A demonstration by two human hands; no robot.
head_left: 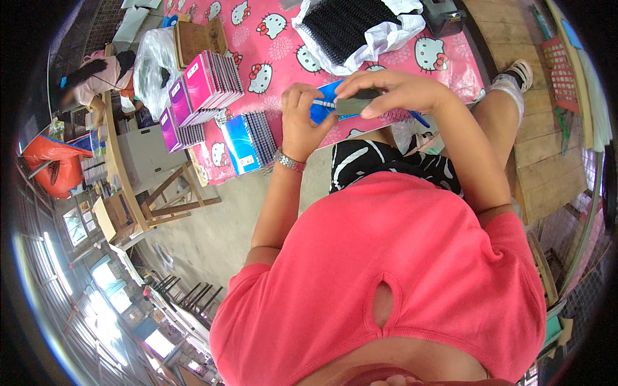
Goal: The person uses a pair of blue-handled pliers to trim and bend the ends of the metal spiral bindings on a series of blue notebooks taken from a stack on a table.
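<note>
Left hand (301,122) grips a blue notebook (325,103); right hand (393,90) pinches a grey block (354,104) against its edge.

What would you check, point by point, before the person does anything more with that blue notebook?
1. Left hand grips the blue-covered notebook: ok.
2. Right hand holds the flat dark grey block against the notebook's edge: ok.
3. Notebook lies flat on the pink cartoon-cat tablecloth: cannot tell, the hands hide it.
4. Stacks of blue notebooks and pink notebooks stand apart from the hands: ok.
5. White bag of black spiral coils on the table behind the hands: ok.
</note>
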